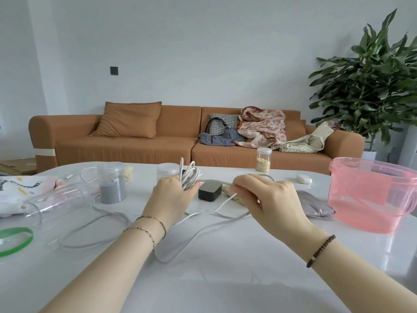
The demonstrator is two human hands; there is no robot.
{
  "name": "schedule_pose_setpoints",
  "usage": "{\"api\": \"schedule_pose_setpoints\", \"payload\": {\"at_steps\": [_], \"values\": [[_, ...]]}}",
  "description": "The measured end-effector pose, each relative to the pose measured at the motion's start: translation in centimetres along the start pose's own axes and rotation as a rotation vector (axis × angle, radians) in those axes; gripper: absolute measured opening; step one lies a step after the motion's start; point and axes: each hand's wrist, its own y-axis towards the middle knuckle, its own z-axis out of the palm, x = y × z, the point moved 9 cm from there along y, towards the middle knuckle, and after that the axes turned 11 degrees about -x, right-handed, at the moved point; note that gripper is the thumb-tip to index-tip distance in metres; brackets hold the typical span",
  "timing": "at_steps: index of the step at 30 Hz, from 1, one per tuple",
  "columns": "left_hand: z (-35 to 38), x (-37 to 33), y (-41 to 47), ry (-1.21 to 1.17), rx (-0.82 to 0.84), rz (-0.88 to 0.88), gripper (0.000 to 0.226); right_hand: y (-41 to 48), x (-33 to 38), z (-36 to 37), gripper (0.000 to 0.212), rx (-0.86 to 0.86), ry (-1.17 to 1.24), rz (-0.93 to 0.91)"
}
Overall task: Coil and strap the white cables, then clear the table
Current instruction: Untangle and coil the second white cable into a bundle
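Observation:
My left hand (173,197) grips a bundle of white cable loops (189,175) that stick up above its fingers, over the middle of the white table (225,279). My right hand (266,199) pinches the same cable's free run a little to the right. From there the loose white cable (203,231) trails down and snakes across the table toward me and to the left. Another thin white cable (85,175) lies at the back left, near the jars.
A black box (209,190) sits between my hands. A pink bucket (370,195) stands at right, with a grey pouch (316,206) beside it. Clear jars (111,184) and a tipped clear cup (61,197) stand left, near a printed cloth (18,190) and a green ring (15,241).

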Motion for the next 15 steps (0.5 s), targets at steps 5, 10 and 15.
{"api": "schedule_pose_setpoints", "payload": {"at_steps": [5,10,15], "values": [[1.2,-0.6,-0.5,-0.561,0.084,-0.237,0.044,-0.6,-2.0,0.8,0.019,0.025,-0.049,0.182],[2.3,-3.6,-1.8,-0.722,0.242,-0.184,0.059,-1.1,-2.3,1.4,0.025,0.089,-0.112,0.184],[3.5,-4.8,-3.1,-0.699,0.320,-0.121,0.086,-0.7,-0.4,0.5,0.023,-0.017,0.003,0.155]]}}
